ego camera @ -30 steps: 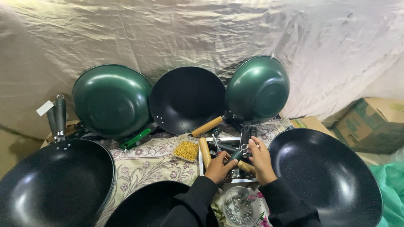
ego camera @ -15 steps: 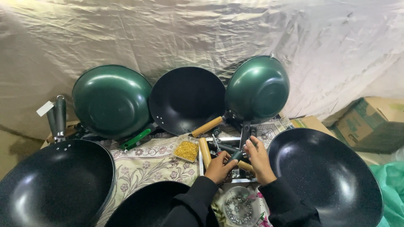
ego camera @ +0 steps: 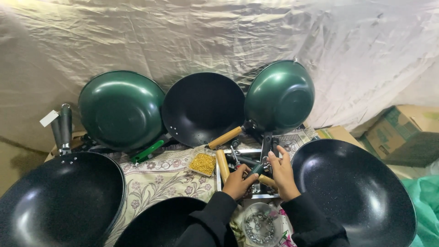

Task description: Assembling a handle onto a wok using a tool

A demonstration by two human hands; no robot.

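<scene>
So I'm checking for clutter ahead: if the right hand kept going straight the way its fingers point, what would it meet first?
Probably the dark handle stem of the upturned green wok, just beyond the right hand; depth is hard to judge.

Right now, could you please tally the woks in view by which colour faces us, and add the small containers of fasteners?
Green woks, outer side facing: 2 (left, right)
Black woks, inside facing: 4 (back centre, near left, bottom centre, right)
Tray of yellow fasteners: 1
Bowl of silver fasteners: 1
Total: 8
</scene>
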